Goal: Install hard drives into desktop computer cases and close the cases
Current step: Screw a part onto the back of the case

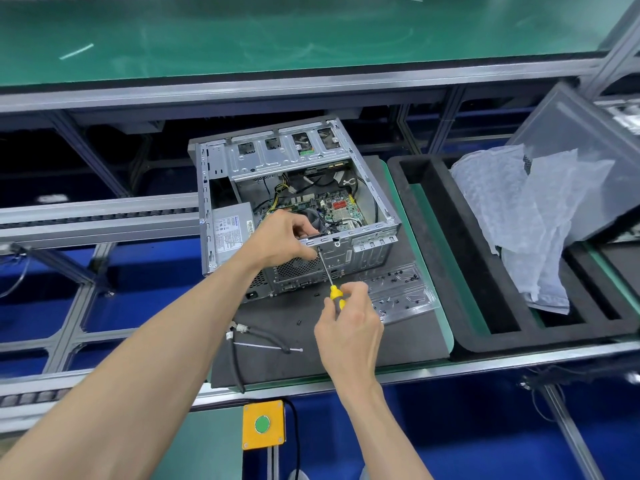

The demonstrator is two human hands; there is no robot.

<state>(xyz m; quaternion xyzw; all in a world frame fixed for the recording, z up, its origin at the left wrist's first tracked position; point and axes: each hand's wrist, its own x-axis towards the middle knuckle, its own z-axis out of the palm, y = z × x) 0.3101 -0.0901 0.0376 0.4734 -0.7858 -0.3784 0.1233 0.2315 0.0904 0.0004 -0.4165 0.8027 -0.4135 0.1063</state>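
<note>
An open computer case (294, 209) lies on its side on a dark mat (346, 344) on the workbench. Its side cover is off, so the green board (337, 206), the wires and the silver power box (230, 230) inside can be seen. No hard drive can be picked out for sure.

The left hand (284, 239) grips the top edge of the back of the case, with its fingers curled over the rim. The right hand (348, 322) holds a screwdriver (329, 278) with a yellow and black handle. Its fingers pinch the handle. The thin metal tip touches the back of the case, just beside the left hand's thumb.

A clear plastic tray (403, 294) with small black screws lies on the mat, near the right hand. A black cable (249, 341) lies on the mat in front of the case. To the right sits a black foam tray (446, 271) with a white plastic bag (519, 216) on it. A yellow box with a green button (263, 424) hangs under the bench.
</note>
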